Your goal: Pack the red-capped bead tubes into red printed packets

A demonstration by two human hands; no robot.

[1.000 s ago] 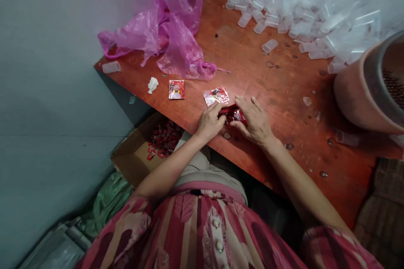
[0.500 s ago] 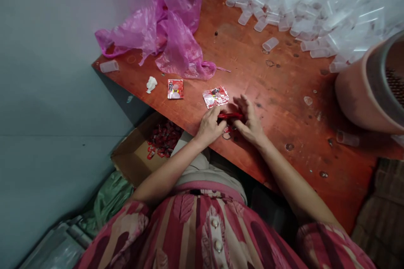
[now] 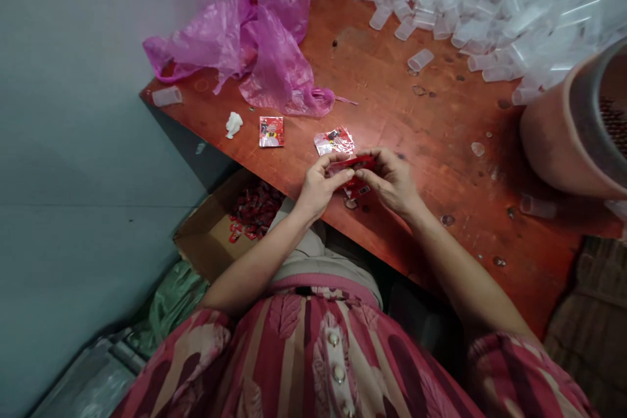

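Between my two hands is a small red packet (image 3: pixel 360 161), its middle partly covered by my fingers. My left hand (image 3: pixel 321 184) pinches its left end, thumb in front and fingers behind. At the other end my right hand (image 3: pixel 394 181) grips it with thumb and fingers. Below them another red packet (image 3: pixel 356 191) lies on the table, mostly hidden. Just beyond my fingertips rests a small fanned stack of red printed packets (image 3: pixel 334 141). Farther left lies a red packet (image 3: pixel 271 132) with a pale and yellow print.
A crumpled pink plastic bag (image 3: pixel 279 65) covers the table's far left, near a white wad (image 3: pixel 234 125). Clear plastic cups (image 3: pixel 470 13) are heaped at the back right. A pinkish bucket (image 3: pixel 553 137) stands right. Below the edge, a cardboard box (image 3: pixel 200 238) holds red pieces.
My hands have come closer together around the red packet, which now tilts and shows more of its face. My left fingers have stretched along its back edge.
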